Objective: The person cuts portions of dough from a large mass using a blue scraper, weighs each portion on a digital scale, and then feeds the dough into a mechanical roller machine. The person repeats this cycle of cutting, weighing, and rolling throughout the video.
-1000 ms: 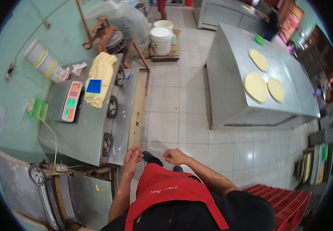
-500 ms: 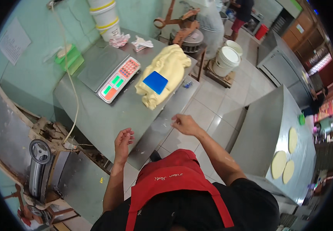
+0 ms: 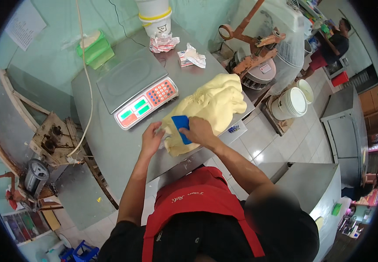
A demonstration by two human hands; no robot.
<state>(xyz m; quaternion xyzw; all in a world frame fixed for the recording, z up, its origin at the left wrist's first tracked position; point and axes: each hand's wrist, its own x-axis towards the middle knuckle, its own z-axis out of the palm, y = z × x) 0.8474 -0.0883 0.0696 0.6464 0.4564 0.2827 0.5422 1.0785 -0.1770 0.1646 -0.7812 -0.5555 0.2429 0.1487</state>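
A large pale-yellow mass of dough [image 3: 217, 98] lies on the metal table [image 3: 106, 144]. My right hand [image 3: 201, 131] grips a flat blue dough scraper [image 3: 180, 125] over the dough's near end. Close by that end, at its left, is my left hand [image 3: 152, 139], with fingers slightly curled and apart and nothing visible in them. Left of the dough stands a white digital scale [image 3: 147, 104] with lit green displays and a flat metal pan [image 3: 130, 78].
Crumpled wrappers [image 3: 163, 43], a green container [image 3: 95, 50] and stacked white buckets [image 3: 157, 24] stand along the wall. A rusty-orange machine [image 3: 254, 61] is beyond the table, a roller machine [image 3: 38, 170] at left. White buckets [image 3: 289, 103] and another person [image 3: 335, 46] are far right.
I have come closer to the table. My right hand has picked up the blue scraper that lay on the dough, and my left hand has moved up beside the dough.
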